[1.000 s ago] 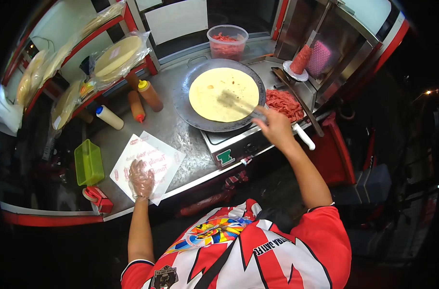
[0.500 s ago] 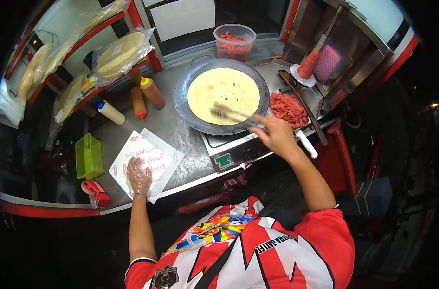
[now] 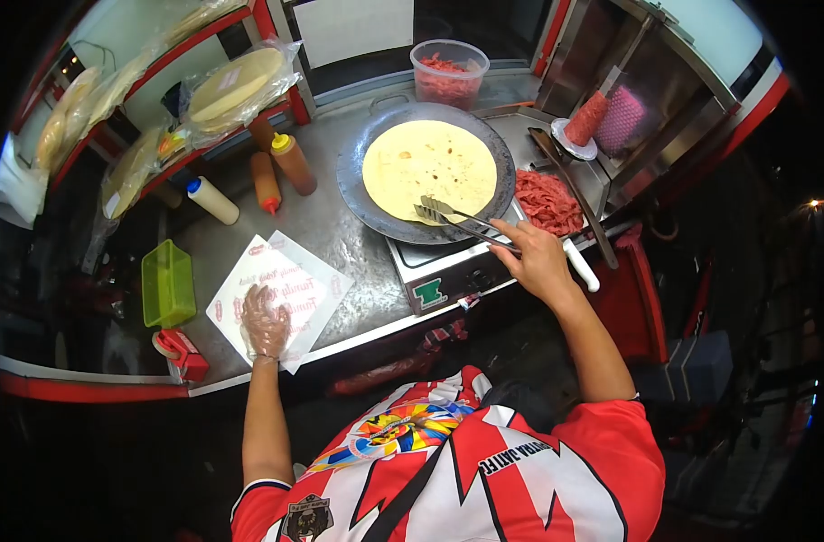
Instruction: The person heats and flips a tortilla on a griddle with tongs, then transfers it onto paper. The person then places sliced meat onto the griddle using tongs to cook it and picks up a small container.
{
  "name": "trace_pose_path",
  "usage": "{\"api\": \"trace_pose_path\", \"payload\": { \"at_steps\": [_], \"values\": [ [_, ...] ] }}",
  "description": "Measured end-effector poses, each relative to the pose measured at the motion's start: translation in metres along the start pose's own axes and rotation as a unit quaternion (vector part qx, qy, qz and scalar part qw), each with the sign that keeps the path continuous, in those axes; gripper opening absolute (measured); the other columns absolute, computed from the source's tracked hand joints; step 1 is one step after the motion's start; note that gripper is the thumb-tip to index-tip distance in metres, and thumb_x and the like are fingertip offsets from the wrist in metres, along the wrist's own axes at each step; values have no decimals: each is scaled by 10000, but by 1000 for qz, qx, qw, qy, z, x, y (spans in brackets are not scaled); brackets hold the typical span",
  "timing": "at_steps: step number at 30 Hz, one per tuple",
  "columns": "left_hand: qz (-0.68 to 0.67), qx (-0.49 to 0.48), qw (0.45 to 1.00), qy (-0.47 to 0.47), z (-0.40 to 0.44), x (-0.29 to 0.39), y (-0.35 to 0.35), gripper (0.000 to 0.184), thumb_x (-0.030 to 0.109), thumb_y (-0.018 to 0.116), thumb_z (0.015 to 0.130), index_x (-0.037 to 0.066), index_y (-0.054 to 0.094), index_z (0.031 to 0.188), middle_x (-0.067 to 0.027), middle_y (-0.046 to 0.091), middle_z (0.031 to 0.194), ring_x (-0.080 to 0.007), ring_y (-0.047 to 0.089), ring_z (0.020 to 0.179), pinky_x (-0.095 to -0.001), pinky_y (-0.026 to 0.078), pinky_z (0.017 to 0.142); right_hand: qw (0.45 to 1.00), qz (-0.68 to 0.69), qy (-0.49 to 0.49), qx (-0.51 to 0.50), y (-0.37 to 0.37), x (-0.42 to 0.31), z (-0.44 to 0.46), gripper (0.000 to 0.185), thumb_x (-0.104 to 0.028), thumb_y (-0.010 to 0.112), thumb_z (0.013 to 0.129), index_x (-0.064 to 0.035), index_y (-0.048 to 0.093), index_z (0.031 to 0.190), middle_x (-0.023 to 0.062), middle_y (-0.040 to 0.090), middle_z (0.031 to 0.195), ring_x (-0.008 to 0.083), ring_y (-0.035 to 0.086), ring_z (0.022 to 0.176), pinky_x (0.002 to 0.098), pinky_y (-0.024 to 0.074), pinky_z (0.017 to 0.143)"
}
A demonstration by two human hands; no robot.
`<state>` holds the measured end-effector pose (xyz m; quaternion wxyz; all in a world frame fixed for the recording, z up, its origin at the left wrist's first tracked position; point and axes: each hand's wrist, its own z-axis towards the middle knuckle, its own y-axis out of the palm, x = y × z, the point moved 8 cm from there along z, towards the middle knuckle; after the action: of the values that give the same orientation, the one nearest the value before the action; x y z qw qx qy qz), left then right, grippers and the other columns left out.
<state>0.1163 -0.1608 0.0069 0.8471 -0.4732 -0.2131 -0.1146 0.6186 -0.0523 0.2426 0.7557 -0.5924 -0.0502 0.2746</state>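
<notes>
A round, pale yellow flatbread (image 3: 430, 163) with a few brown spots lies on the dark round griddle (image 3: 353, 194). My right hand (image 3: 537, 260) grips metal tongs (image 3: 466, 219). Their two tips are a little apart, over the flatbread's near edge; whether they touch it I cannot tell. In a clear plastic glove, my left hand (image 3: 265, 323) rests flat with fingers extended on white printed wrapping paper (image 3: 294, 294) at the counter's front edge. The sheets overlap at an angle, partly hidden under this hand.
Shredded reddish meat (image 3: 547, 200) lies right of the griddle, beside a white-handled knife (image 3: 581, 265) and a long blade (image 3: 570, 185). A meat tub (image 3: 449, 81) stands behind. Sauce bottles (image 3: 293, 163), a green container (image 3: 168, 285) and a red tape dispenser (image 3: 184, 354) are left. A meat spit (image 3: 585, 119) stands at the right.
The tongs have drawn back toward me, from farther over the flatbread to its near edge, and are no longer blurred. My left hand stays on the paper. The whole view has shifted slightly.
</notes>
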Motion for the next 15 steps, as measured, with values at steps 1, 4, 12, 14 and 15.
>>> {"api": "trace_pose_path", "payload": {
  "at_steps": [1, 4, 12, 14, 15],
  "values": [
    [-29, -2, 1000, -12, -1, -1, 1, 666, 103, 767, 809, 9, 536, 1426, -164, 561, 1436, -356, 556, 1317, -448, 429, 1144, 1000, -9, -4, 1, 0, -1, -1, 417, -284, 788, 914, -147, 719, 1301, 121, 620, 833, 355, 662, 733, 467, 534, 665],
    [-46, -1, 999, -24, 0, -1, 1, 645, 96, 764, 811, 7, 550, 1412, -163, 563, 1434, -357, 554, 1322, -449, 431, 1144, 998, -22, -19, 49, -14, 2, -3, 445, -230, 808, 883, -147, 707, 1308, 115, 614, 881, 342, 659, 771, 459, 535, 689],
    [18, -6, 1000, -12, 0, 6, -5, 623, 129, 765, 819, 5, 566, 1397, -177, 553, 1446, -367, 531, 1355, -468, 417, 1158, 976, -151, -106, 111, -83, 41, -24, 495, -61, 792, 776, -162, 758, 1259, 59, 634, 922, 274, 642, 826, 416, 539, 708],
    [48, -11, 999, -3, 1, 7, -4, 627, 151, 764, 824, -1, 564, 1398, -183, 547, 1453, -375, 524, 1363, -481, 411, 1163, 970, -153, -144, 124, -70, 49, -24, 506, -53, 787, 759, -169, 766, 1251, 60, 649, 930, 271, 651, 830, 413, 548, 704],
    [49, -13, 999, -3, 1, 7, -2, 622, 159, 764, 824, -3, 568, 1392, -186, 545, 1453, -378, 522, 1365, -485, 409, 1164, 965, -141, -170, 143, -61, 34, -15, 513, -34, 769, 749, -168, 770, 1244, 71, 666, 930, 267, 668, 846, 409, 558, 701]
  ]
}}
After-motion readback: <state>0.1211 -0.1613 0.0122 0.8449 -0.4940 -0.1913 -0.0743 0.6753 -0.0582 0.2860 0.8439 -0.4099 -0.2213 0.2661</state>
